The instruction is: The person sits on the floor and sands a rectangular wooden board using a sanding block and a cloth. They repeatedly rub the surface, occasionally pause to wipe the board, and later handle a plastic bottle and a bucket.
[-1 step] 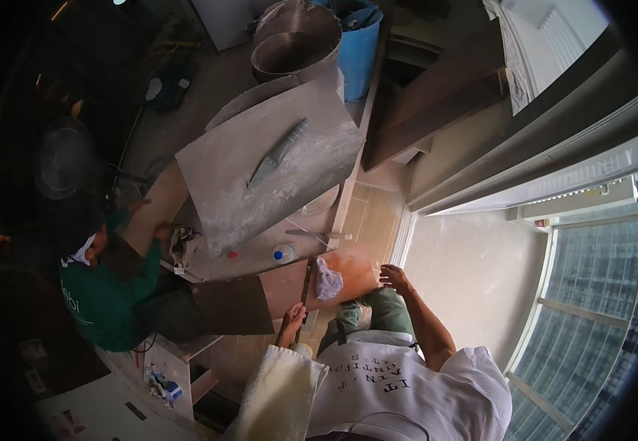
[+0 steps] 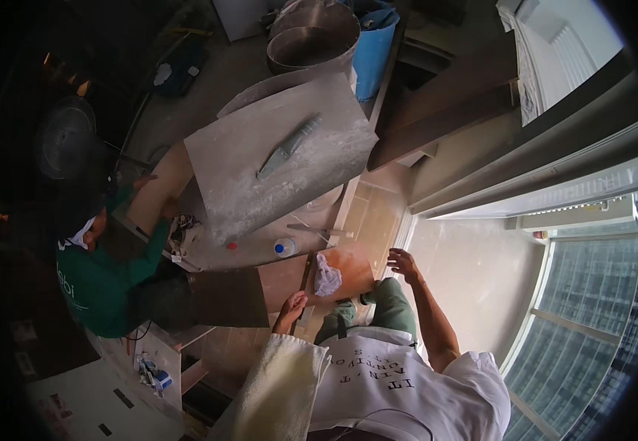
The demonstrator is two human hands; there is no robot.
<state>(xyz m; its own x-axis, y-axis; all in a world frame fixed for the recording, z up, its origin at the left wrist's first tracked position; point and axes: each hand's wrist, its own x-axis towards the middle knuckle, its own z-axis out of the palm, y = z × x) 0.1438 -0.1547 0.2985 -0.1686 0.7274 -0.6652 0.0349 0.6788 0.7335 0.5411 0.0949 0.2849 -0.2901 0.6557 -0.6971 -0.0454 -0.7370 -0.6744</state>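
My left hand (image 2: 292, 307) is closed on a long, thin dark strip (image 2: 305, 269) at the lower edge of an orange-brown board (image 2: 355, 272). A crumpled pale cloth (image 2: 328, 275) lies on that board, just right of the strip. Beside the board's right end my right hand (image 2: 401, 264) hangs with fingers apart and slightly curled, holding nothing. Just beyond, a clear bottle with a blue cap (image 2: 285, 248) and a small red cap (image 2: 232, 245) rest on the bench (image 2: 252, 257). A large grey sheet (image 2: 223, 191) carries a grey-green tool (image 2: 289, 145).
A co-worker (image 2: 94, 287) in green at the left handles a brown sheet (image 2: 155, 195). Curved metal offcuts (image 2: 311, 48), a blue bin (image 2: 374, 59) and leaning dark boards (image 2: 444, 99) are at the back. A window (image 2: 580, 287) is at my right; a cluttered shelf (image 2: 153, 375) is lower left.
The view has shifted slightly. My right hand is a little higher beside the board's end; my left hand still grips the strip.
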